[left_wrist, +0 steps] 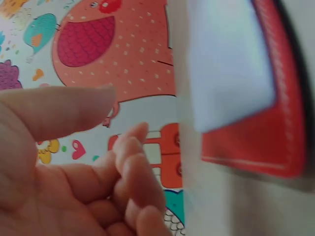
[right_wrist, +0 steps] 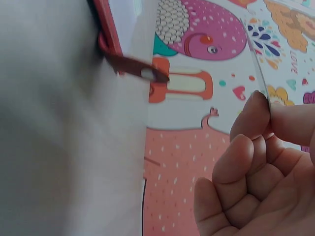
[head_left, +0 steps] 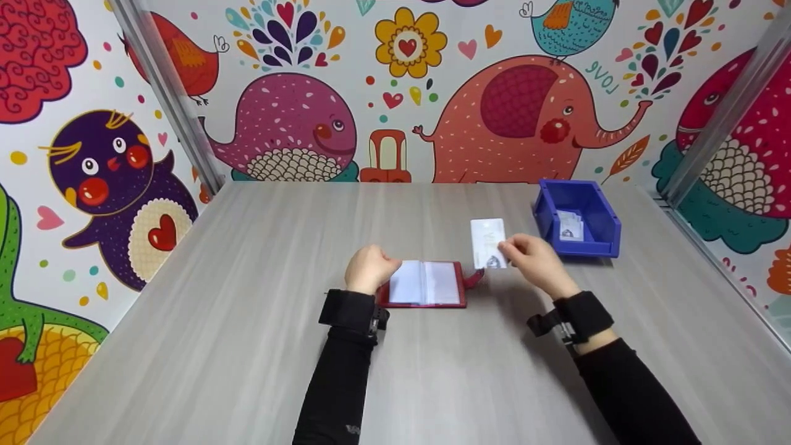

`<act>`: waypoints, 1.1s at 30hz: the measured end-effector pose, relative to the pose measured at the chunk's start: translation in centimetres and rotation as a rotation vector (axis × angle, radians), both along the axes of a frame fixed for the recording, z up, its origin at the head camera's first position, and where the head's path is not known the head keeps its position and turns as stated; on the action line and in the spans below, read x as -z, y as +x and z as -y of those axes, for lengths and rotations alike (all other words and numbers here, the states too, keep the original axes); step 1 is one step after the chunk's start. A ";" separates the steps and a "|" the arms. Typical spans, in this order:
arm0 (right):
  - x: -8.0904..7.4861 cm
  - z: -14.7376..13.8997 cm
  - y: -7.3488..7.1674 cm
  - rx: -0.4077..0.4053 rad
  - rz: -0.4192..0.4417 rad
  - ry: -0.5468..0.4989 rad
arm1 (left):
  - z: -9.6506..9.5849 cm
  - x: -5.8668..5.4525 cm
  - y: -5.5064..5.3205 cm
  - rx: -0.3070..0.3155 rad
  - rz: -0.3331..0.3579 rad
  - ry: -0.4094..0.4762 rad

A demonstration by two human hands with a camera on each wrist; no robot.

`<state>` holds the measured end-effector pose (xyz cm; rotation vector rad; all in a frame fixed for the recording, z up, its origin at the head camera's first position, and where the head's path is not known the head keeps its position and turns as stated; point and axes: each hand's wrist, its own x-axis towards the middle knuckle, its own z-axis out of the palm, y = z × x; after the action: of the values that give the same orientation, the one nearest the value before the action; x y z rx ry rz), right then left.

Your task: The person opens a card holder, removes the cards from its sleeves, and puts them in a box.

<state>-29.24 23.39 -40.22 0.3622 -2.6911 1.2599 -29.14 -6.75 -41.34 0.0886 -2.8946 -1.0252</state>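
Note:
A red card holder point(head_left: 465, 290) lies spread on the table, its pale sleeves point(head_left: 442, 283) facing up. From its right side sticks out a strap point(right_wrist: 140, 70) with a round snap. My left hand point(head_left: 369, 269) hovers at the holder's left edge, thumb apart from the loosely bent fingers point(left_wrist: 135, 172), nothing between them. To the right, my right hand point(head_left: 536, 262) pinches a white card point(head_left: 487, 242) by its edge between thumb and forefinger. The card is held up above the table, seen edge-on in the right wrist view.
A blue bin point(head_left: 587, 248) stands at the back right of the table, with several white cards point(head_left: 570, 226) inside. Walls printed with cartoon animals point(head_left: 507, 123) enclose the table point(head_left: 247, 259) at the back and sides. Black wrist straps point(head_left: 584, 316) sit on both arms.

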 end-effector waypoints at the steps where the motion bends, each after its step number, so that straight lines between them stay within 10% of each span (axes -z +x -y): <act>1: -0.1 -0.4 0.0 0.008 0.001 0.007 | 0.1 0.1 -0.1 -0.004 0.018 -0.012; 33: -1.4 -11.0 -2.4 0.245 0.085 0.030 | -0.3 1.3 -0.1 -0.101 0.222 -0.139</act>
<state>-31.68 34.35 -38.86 -0.0191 -2.7229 1.1902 -29.25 -6.45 -42.63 0.3592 -3.1114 -0.8442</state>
